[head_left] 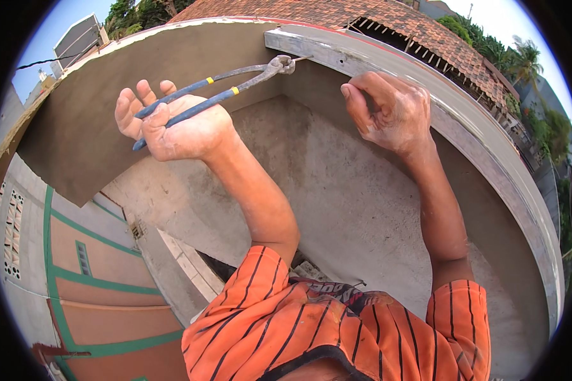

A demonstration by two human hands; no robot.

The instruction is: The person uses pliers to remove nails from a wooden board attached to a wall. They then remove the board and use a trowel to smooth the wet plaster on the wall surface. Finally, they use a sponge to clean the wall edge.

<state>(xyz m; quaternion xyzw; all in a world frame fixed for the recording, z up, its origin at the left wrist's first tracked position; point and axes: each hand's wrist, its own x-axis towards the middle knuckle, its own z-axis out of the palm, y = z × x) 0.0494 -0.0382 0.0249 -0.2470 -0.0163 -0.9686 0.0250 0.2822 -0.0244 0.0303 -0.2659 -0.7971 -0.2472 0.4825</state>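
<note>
My left hand (181, 127) holds a pair of pincers (254, 77) with blue and yellow handles, which lie across the palm under the thumb. The handles are spread, and the other fingers are partly stretched out. At the far end, the pincers' worn metal head is at a thin nail (302, 58) that sticks out of a long grey bar (340, 58); whether the jaws grip it is unclear. A small dark hole shows in the bar just right of the nail. My right hand (394, 111) is curled close in front of the bar, its inner fingers hidden.
The bar runs along the top of a grey plastered wall (152, 82), curving down the right side. Below lies a concrete surface (356, 197). At lower left drops an orange wall with green bands (108, 286). A tiled roof (400, 28) and trees stand beyond.
</note>
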